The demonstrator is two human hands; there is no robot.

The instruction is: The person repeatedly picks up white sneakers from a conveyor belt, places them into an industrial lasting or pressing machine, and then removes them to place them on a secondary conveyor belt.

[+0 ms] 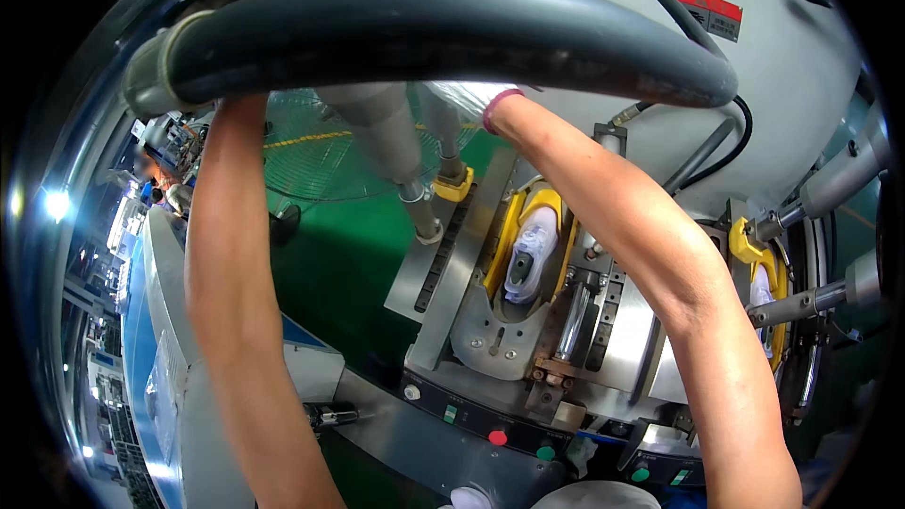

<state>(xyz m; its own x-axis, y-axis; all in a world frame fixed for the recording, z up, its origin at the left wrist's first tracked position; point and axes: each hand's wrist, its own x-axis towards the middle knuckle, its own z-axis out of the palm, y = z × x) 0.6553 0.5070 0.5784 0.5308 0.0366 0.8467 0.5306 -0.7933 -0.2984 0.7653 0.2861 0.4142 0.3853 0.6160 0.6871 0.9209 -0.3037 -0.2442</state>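
Note:
Both my arms reach up to a thick dark curved tube (452, 33) that crosses the top of the view. My left forearm (231, 254) passes behind the tube's left part, and the left hand is hidden there. Of my right hand (468, 99), only a white glove with a dark red cuff shows below the tube; its fingers are hidden. Whether either hand holds something cannot be made out. Under my right forearm, a pale shoe (534, 250) sits toe-up between yellow pads (504, 245) in a metal press fixture.
A second shoe (762, 292) sits in a similar fixture at the right, beside metal cylinders (801, 302). Left of the near fixture hang a press rod (418, 207) and a yellow pad (453, 186). A control strip with a red button (498, 437) runs along the front. A wire fan guard (316, 165) stands behind.

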